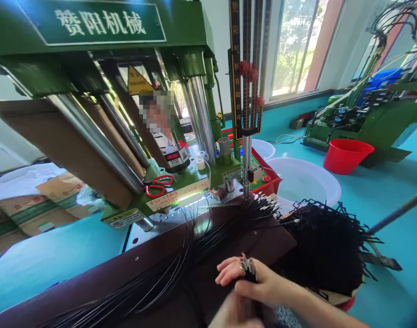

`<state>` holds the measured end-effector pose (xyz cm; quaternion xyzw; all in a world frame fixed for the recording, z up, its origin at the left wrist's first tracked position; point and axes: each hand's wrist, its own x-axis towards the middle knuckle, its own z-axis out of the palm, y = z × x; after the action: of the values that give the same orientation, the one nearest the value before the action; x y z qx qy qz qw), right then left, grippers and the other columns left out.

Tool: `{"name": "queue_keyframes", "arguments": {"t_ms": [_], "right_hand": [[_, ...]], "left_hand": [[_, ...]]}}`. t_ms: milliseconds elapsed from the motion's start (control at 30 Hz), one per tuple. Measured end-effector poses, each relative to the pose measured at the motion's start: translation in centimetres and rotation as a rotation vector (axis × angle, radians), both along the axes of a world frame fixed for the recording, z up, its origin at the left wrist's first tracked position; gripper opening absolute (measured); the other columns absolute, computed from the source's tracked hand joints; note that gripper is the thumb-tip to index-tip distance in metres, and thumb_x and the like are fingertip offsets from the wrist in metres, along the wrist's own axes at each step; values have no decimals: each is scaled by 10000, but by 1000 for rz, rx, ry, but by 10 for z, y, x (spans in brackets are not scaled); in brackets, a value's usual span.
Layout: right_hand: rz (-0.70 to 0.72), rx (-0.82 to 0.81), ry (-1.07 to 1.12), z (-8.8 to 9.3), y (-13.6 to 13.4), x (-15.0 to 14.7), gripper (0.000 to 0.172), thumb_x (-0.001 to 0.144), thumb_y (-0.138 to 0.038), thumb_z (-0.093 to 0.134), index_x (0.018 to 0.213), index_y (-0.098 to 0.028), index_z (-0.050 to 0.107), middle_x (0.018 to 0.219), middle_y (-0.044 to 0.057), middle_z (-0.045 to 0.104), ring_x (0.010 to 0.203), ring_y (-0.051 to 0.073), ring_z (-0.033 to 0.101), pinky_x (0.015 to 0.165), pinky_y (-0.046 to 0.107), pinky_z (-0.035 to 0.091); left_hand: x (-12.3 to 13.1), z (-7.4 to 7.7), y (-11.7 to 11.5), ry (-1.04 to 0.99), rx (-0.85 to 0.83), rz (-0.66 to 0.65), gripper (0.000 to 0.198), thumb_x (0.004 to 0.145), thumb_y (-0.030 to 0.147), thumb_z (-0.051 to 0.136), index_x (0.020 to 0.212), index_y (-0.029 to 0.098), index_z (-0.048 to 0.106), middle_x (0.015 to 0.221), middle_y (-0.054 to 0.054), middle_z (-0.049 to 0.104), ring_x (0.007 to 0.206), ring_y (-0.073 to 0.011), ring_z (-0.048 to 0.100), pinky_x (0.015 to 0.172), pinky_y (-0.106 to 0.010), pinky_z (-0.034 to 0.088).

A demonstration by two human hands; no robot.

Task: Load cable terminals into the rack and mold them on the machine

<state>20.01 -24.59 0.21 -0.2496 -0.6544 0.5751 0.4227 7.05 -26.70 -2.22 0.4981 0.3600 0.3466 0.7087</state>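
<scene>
My right hand (259,279) reaches in from the lower right, wrapped around a small bundle of black pieces with silver metal tips (247,265) sticking up between thumb and fingers. My left hand (237,312) is just below it at the bottom edge, smeared by motion, so its grip is unclear. Both hands are over the near edge of a dark brown tabletop (270,241). Long thin black cables (160,284) lie across the tabletop, with many pale ends (265,205) gathered at its far right corner.
A green press (191,182) stands behind the tabletop, with red-handled scissors (157,187) on its bed. To the right are a heap of black pieces (321,246), a white tub (304,177) and a red bucket (347,157). Another person (162,132) is beyond the press.
</scene>
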Motion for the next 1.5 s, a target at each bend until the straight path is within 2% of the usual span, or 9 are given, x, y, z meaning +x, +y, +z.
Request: {"name": "queue_keyframes", "arguments": {"t_ms": [167, 267, 400, 567, 767, 967, 1133, 1367, 1500], "right_hand": [[-79, -282, 166, 3, 26, 7, 433, 828, -450, 503, 1194, -220, 527, 1089, 91, 631, 1007, 235, 570, 909, 444, 388], [-39, -142, -62, 23, 44, 14, 418, 867, -433, 438, 1200, -198, 530, 1175, 96, 584, 1089, 209, 518, 972, 404, 337], [285, 111, -485, 45, 59, 18, 487, 884, -468, 359, 1260, -183, 480, 1272, 95, 506, 1180, 206, 434, 996, 364, 307], [424, 247, -446, 51, 58, 13, 564, 893, -515, 270, 1333, -176, 371, 1359, 90, 402, 1253, 189, 338, 1022, 339, 265], [207, 373, -693, 31, 75, 4, 491, 863, -447, 433, 1269, -174, 469, 1276, 114, 500, 1179, 237, 436, 983, 379, 332], [-395, 484, -1254, 3, 153, 14, 309, 873, -190, 378, 1129, -123, 537, 1107, 142, 598, 1056, 239, 528, 884, 356, 404], [-339, 511, -1463, -10, 184, 12, 257, 722, -14, 397, 883, -62, 592, 884, 216, 606, 893, 347, 578, 738, 441, 415], [-172, 393, -1412, 17, 163, 38, 134, 722, -192, 445, 775, -158, 563, 764, 67, 610, 731, 203, 572, 644, 287, 406], [-222, -145, -880, 7, 104, 58, 388, 682, -177, 444, 1062, -158, 518, 558, -44, 504, 449, 106, 448, 419, 212, 323]], "left_hand": [[27, -6, -2, -336, -410, -35, 405, 691, 568, 564, 801, 206, 419, 361, 116, 349, 252, -27, 221, 281, -148, 234], [33, -3, -2, -292, -446, 3, 427, 634, 560, 622, 676, 195, 404, 336, 100, 368, 234, -22, 208, 246, -147, 197], [37, 2, 2, -285, -429, 94, 414, 612, 521, 655, 653, 153, 469, 385, 52, 455, 259, -42, 320, 274, -171, 277], [43, 1, 8, -354, -379, 250, 430, 626, 542, 635, 652, 131, 512, 445, 22, 490, 345, -70, 414, 349, -202, 362], [33, 2, 21, -264, -409, 252, 480, 579, 597, 640, 692, 171, 450, 414, 85, 412, 277, -13, 234, 277, -165, 158], [-6, 8, 34, -220, -322, 430, 409, 607, 488, 672, 698, 180, 418, 408, 117, 356, 297, 3, 186, 296, -150, 109], [-23, -1, 37, -238, -291, 594, 409, 626, 519, 639, 718, 176, 437, 451, 103, 394, 312, -2, 234, 305, -150, 149], [-27, -3, 38, -174, -267, 532, 389, 635, 520, 626, 687, 174, 456, 418, 102, 371, 295, -3, 211, 298, -160, 128], [-17, -1, 41, -117, -279, 467, 388, 603, 508, 648, 657, 168, 470, 379, 109, 340, 285, -3, 185, 287, -161, 106]]}}
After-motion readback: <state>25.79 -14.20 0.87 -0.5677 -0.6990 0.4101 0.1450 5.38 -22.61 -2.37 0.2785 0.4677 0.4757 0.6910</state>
